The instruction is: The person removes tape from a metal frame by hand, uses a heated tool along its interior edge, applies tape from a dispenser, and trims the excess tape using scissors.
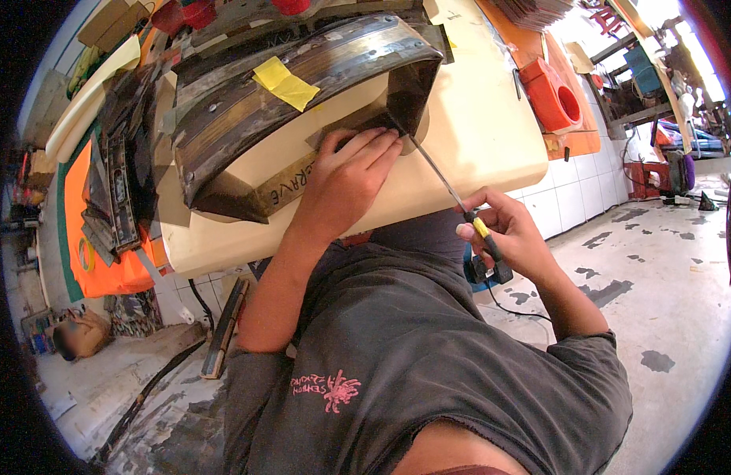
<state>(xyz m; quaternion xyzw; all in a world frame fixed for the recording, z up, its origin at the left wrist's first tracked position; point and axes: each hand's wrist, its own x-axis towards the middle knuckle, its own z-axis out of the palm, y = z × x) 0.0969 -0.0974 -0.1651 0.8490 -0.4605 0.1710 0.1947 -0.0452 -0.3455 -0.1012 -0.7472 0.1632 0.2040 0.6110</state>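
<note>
A long, curved box-like frame [334, 65], dark and brown-striped with screws along its wall, lies on the pale table top. Yellow tape [284, 85] sticks to its upper wall. My left hand [353, 174] is closed over the frame's near wall by the right corner, fingers side by side; its thumb is hidden. In my right hand [514, 236] is a screwdriver [443, 178] with a black-and-yellow handle, held between thumb and fingers. Its long shaft slants up left to that same corner. The tip meets the frame near my left fingertips; what it touches there is too small to tell.
The pale table [492, 150] has a rounded front edge close to my waist. To its right stands a red-orange block with a round hole [549, 95]. At left are dark strips [120, 190] and an orange sheet [116, 273]. A dark bar [225, 328] is low at left.
</note>
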